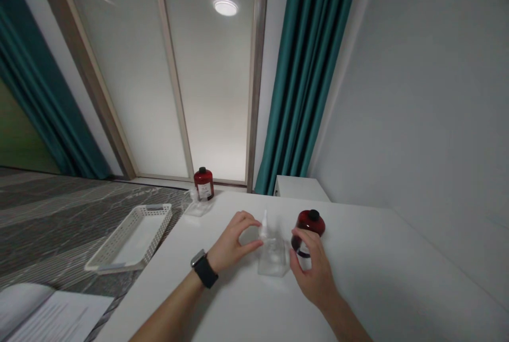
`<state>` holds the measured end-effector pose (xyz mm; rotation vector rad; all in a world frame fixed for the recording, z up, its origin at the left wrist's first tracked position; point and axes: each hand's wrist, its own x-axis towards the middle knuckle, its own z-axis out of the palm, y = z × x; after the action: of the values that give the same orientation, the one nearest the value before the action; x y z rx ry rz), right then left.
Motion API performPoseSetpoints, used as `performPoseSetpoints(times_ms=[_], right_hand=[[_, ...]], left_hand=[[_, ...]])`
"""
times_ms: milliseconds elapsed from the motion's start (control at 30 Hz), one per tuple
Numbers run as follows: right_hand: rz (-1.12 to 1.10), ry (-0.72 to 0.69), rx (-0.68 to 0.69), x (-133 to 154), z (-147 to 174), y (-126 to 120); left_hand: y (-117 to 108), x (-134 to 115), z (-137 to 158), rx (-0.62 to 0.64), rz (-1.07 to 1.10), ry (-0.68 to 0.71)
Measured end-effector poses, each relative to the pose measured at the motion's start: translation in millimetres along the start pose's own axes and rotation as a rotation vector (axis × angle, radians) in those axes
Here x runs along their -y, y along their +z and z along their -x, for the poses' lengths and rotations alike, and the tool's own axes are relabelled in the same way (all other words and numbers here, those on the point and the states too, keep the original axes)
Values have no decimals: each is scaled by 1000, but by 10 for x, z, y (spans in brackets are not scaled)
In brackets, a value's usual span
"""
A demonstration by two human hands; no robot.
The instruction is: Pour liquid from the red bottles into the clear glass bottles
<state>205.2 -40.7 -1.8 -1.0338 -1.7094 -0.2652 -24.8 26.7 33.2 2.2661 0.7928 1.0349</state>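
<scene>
In the head view a clear, square-sided plastic container [272, 258] stands on the white table between my hands. A pointed white nozzle [264, 224] rises at its back left; whether the two are joined I cannot tell. My left hand [237, 240], with a dark watch on the wrist, is at the nozzle, thumb and forefinger apart; contact is unclear. On the container's right side, my right hand [315, 272] is open with fingers curved. Just behind those fingers is a dark red bottle [311, 221] with a black cap, its lower part partly covered by them.
Another red bottle [203, 184] stands at the table's far left corner, beside clear plastic pieces [196, 208]. Left of the table are a white perforated basket [148, 244] and an open book [59, 316]. A white cabinet [302, 189] stands behind the table, near the wall.
</scene>
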Motion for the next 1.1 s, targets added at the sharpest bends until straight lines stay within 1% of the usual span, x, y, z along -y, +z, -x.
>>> performPoseSetpoints(times_ms=[100,200,300,433,533,833,1100], right_hand=[[9,17,-36,-18,-2,-17],[0,28,-38,-8,-4,-18],[-18,44,-19,11,7,-3],[-30,43,2,25,32,24],[-30,35,19,35,36,38],[-23,38,23,32,31,45],[12,24,19,41,35,34]], left_hand=[[-91,105,-25,6,-122,1],[-196,249,-31,52,-279,19],[-295,454,36,113,-360,-21],[-387,735,202,73,-381,-117],[-430,857,282,50,-410,-143],[-442,927,306,83,-449,-173],[-443,889,312,103,-491,-164]])
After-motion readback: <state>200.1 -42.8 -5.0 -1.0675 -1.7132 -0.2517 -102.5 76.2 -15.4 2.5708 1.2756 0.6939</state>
